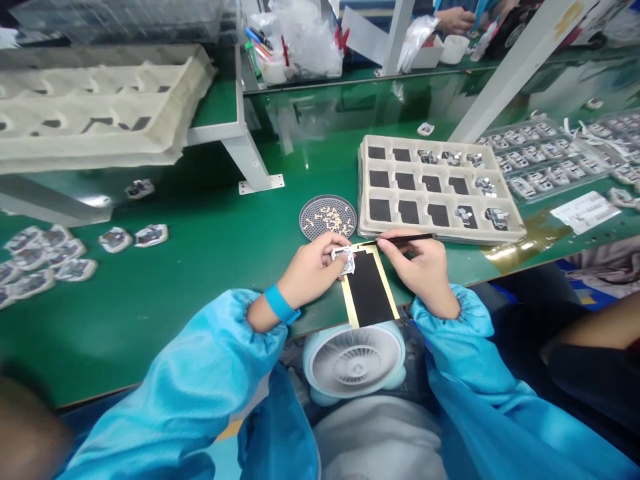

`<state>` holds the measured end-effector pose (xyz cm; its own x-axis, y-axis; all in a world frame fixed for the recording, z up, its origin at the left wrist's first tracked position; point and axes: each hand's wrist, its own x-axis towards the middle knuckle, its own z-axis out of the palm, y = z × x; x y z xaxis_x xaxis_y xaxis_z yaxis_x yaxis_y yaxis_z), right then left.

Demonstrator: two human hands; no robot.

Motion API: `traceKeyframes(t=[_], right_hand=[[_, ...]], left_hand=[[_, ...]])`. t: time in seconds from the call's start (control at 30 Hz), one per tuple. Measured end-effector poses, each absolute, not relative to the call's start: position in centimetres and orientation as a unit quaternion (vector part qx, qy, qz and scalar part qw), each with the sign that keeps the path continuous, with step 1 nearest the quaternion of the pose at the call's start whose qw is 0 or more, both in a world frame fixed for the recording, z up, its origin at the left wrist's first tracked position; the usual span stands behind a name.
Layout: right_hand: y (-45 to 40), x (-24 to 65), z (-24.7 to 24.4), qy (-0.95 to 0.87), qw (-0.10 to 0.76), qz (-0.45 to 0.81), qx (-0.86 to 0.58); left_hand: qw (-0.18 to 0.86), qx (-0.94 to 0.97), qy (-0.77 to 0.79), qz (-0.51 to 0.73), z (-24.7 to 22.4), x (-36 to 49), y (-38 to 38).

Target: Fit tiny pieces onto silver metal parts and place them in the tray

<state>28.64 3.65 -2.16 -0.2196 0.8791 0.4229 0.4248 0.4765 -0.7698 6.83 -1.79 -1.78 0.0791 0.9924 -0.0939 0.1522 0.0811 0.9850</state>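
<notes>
Held between the thumb and fingers of my left hand (315, 267) is a small white-and-silver part (343, 261). My right hand (420, 267) grips dark tweezers (410, 239), their tips pointing left at the upper edge of a sheet of black stickers on yellow backing (373, 290). That sheet lies at the table's front edge, between my hands. Just beyond my left hand sits a round dark dish (328, 217) with many tiny tan pieces in it. A compartment tray (443, 190) stands behind my right hand; silver parts fill some pockets, and others show black bottoms.
Loose white-edged parts (47, 257) lie on the green table at left, below a raised shelf with a pulp tray (100, 107). Clear trays of parts (545, 157) and a white label (585, 212) are at right. A slanted white post (520, 67) rises behind; a fan (356, 363) sits below the edge.
</notes>
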Motion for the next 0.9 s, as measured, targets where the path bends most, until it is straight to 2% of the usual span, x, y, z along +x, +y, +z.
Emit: traceKeyframes(t=[0.43, 0.57, 0.7, 0.8, 0.9], right_hand=[[3.62, 28.71, -2.24, -0.746, 0.431, 0.244, -0.445], [3.34, 28.82, -2.16, -0.718, 0.474, 0.272, -0.431], [2.97, 28.84, -2.14, -0.699, 0.552, 0.302, -0.341], [2.87, 28.77, -2.10, -0.735, 0.549, 0.304, -0.259], [2.91, 28.68, -2.09, -0.764, 0.529, 0.287, -0.234]], left_hand=[[0.510, 0.534, 0.525, 0.423, -1.65, 6.96, -1.99], [0.506, 0.536, 0.527, 0.423, -1.80, 6.86, -1.99], [0.508, 0.535, 0.525, 0.425, -1.97, 6.82, -1.90], [0.514, 0.529, 0.524, 0.427, -1.86, 6.90, -1.85], [0.522, 0.519, 0.523, 0.430, -1.61, 7.03, -1.83]])
